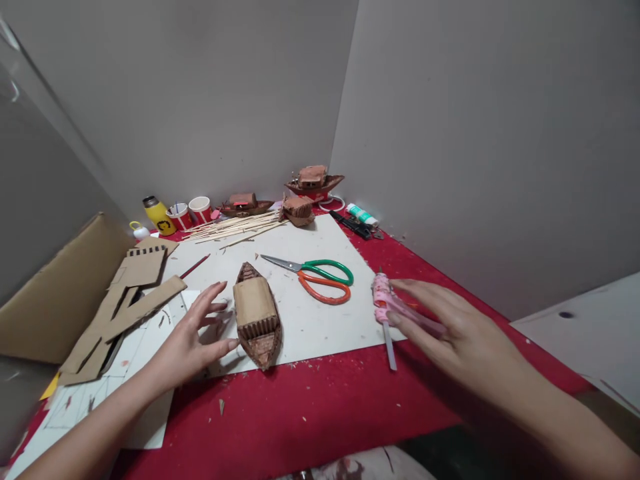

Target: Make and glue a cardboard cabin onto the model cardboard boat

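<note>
A small model boat [257, 313] of brown cardboard, with a tan curved roof, lies on white paper in front of me. My left hand [203, 333] is just left of it, fingers spread and holding nothing; the thumb tip comes close to the hull, and I cannot tell if they touch. My right hand [445, 320] is around a pink hot glue gun [383, 293] at the paper's right edge. A translucent glue stick [390, 347] juts from its near end. Between boat and glue gun lie scissors [320, 277] with green and orange handles, blades parted slightly.
Cut cardboard pieces [145, 267] and a drawn sheet [135, 373] lie at left beside a cardboard box [65, 293]. Wooden sticks [240, 225], paper cups [200, 210], a yellow bottle [159, 217], more model boats [314, 180] and a black cutter [353, 225] stand or lie at the back.
</note>
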`<state>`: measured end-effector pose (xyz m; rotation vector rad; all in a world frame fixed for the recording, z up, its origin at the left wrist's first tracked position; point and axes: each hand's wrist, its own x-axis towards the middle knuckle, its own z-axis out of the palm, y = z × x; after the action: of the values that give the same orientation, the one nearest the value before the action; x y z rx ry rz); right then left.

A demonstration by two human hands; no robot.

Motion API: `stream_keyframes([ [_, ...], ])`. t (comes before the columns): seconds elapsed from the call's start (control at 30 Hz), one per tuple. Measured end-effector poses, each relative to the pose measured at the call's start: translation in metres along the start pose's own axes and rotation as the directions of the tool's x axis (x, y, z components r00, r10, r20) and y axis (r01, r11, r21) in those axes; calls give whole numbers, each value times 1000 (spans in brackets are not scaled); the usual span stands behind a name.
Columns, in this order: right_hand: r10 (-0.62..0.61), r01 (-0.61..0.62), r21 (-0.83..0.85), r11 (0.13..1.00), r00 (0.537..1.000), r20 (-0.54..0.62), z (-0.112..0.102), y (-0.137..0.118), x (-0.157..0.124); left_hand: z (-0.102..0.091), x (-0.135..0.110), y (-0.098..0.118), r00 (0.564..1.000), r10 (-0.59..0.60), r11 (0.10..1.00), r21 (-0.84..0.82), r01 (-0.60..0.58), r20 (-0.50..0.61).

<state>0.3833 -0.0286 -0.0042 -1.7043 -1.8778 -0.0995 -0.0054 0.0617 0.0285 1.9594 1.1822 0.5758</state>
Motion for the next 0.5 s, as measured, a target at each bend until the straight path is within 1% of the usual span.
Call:
stream_keyframes([
  [0.1, 58, -55, -79, 995, 998, 37, -2, 20, -1, 0, -12, -1, 981, 150, 981, 140, -133, -119],
  [0.2, 123, -109, -158, 981, 989, 82, -7, 45, -10, 4, -18, -1, 940, 296, 932, 266, -245, -171],
  [0.3, 189, -161, -202, 966, 973, 132, -13, 61, -21, 10, -18, 2, 896, 416, 877, 328, -350, -155],
  [0.4, 247, -200, -232, 952, 950, 194, -15, 66, -31, 16, -14, 5, 858, 502, 827, 351, -439, -111],
  [0.43, 254, -203, -235, 951, 944, 212, -14, 67, -33, 17, -12, 6, 851, 516, 816, 358, -454, -96],
  [0.5, 248, -193, -234, 953, 940, 236, -12, 68, -36, 20, -8, 8, 854, 514, 808, 376, -454, -74],
])
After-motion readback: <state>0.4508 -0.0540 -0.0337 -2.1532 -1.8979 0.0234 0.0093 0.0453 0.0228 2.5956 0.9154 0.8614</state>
